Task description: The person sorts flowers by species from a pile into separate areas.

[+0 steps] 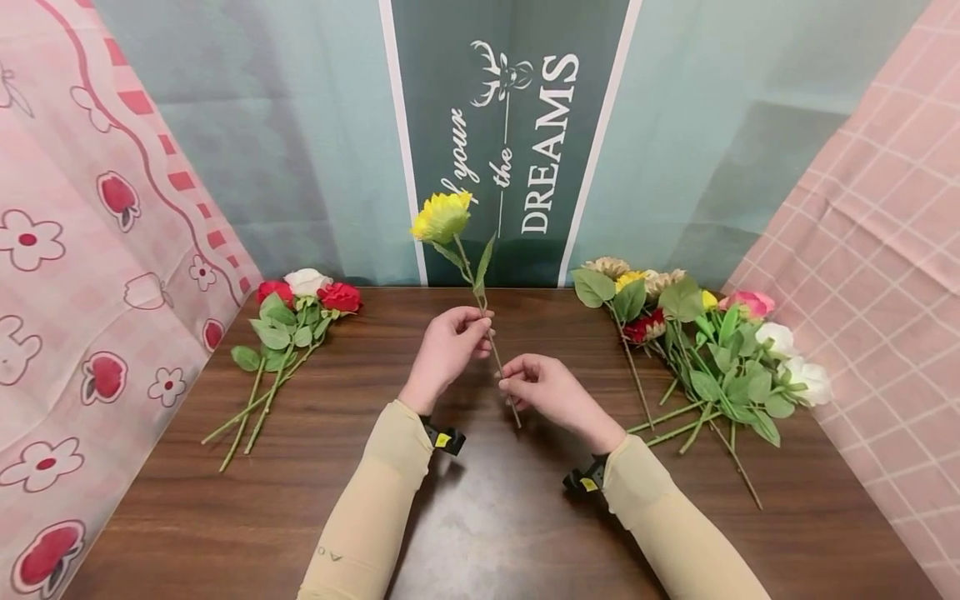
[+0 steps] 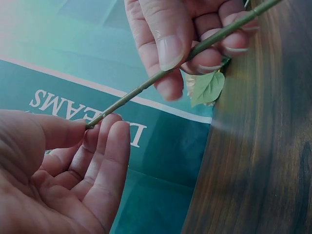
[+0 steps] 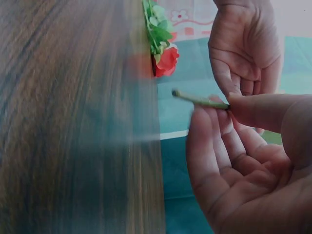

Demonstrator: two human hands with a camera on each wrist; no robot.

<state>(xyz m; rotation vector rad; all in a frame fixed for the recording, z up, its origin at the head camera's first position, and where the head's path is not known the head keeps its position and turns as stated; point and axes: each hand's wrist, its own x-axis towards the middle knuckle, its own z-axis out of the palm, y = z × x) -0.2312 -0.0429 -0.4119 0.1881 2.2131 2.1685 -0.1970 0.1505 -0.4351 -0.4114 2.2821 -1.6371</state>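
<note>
A yellow artificial flower [image 1: 441,218] with a long green stem and two narrow leaves is held up over the middle of the table, its head tilted to the left. My left hand [image 1: 452,343] pinches the stem below the leaves between thumb and fingers. Lower down, my right hand [image 1: 551,392] pinches the same stem [image 2: 131,93] near its bottom end. In the right wrist view the cut stem end [image 3: 183,95] sticks out past the right fingertips. The flower head is out of sight in both wrist views.
On the table's left lie red roses [image 1: 341,297] and a white rose [image 1: 307,282]. At the right is a pile of mixed flowers, with white blooms [image 1: 808,381], a pink bloom [image 1: 750,303] and many leaves. A printed curtain [image 1: 300,125] hangs behind the brown table [image 1: 480,517].
</note>
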